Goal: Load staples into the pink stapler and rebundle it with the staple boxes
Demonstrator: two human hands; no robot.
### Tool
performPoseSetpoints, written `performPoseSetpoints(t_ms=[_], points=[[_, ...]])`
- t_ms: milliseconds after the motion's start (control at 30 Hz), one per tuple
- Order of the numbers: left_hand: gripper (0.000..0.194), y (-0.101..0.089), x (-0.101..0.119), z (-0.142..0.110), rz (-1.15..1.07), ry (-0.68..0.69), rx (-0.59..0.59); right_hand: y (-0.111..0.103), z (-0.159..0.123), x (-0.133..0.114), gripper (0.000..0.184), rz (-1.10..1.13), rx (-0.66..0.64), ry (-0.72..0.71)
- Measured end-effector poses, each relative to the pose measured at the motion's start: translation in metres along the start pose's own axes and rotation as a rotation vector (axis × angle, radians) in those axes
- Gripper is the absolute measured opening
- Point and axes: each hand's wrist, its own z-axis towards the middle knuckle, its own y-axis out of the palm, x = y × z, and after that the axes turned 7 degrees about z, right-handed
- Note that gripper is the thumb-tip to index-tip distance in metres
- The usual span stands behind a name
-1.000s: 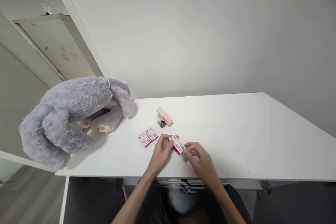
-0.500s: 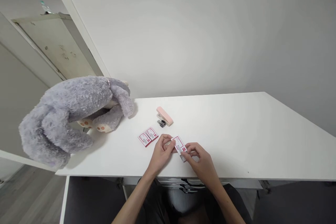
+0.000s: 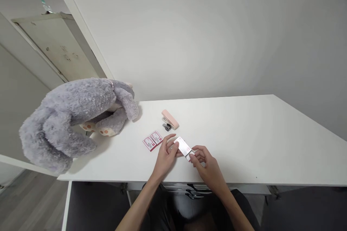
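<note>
A small white-and-red box (image 3: 183,145) is held above the desk between my two hands, its top face washed out by glare. My left hand (image 3: 166,153) grips its upper left end, thumb on top. At the lower right end, my right hand (image 3: 204,160) pinches a white inner tray (image 3: 191,154) that sticks partly out of the sleeve. What the tray contains cannot be made out. Left of my left hand, two similar boxes (image 3: 149,143) lie flat side by side. Behind them are a pink stapler (image 3: 170,119) and a small black-and-silver clip-like piece (image 3: 167,127).
A large grey plush toy (image 3: 78,101) slumps over the left end of the white desk (image 3: 244,137). The desk's back edge meets a pale wall (image 3: 206,36). Below the front edge are drawers with black handles (image 3: 193,192).
The box has tilted, so its printed top now shines with glare. My right hand has shifted slightly, and the inner tray's end shows more clearly at the sleeve's lower end.
</note>
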Motion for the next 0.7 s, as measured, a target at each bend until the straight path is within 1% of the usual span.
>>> performPoseSetpoints(t_ms=[100, 333, 567, 633, 700], points=[[0.055, -0.0001, 0.0031, -0.0006, 0.033, -0.002, -0.071, 0.0, 0.0, -0.0011, 0.035, -0.006, 0.002, 0.002], [0.057, -0.0011, 0.0053, -0.0026, 0.13, 0.001, -0.184, -0.0013, -0.0003, -0.0023, 0.037, 0.005, 0.005, -0.004], [0.058, -0.0016, 0.0091, -0.0057, 0.298, 0.025, -0.25, -0.003, 0.0003, -0.0034, 0.043, 0.082, -0.027, 0.054], [0.056, -0.0015, 0.0092, -0.0067, 0.354, 0.072, -0.255, -0.0029, 0.0005, -0.0034, 0.043, 0.104, -0.034, 0.062], [0.062, -0.001, 0.01, -0.0082, 0.422, 0.167, -0.247, -0.0028, 0.0005, -0.0034, 0.043, 0.103, -0.038, 0.063]])
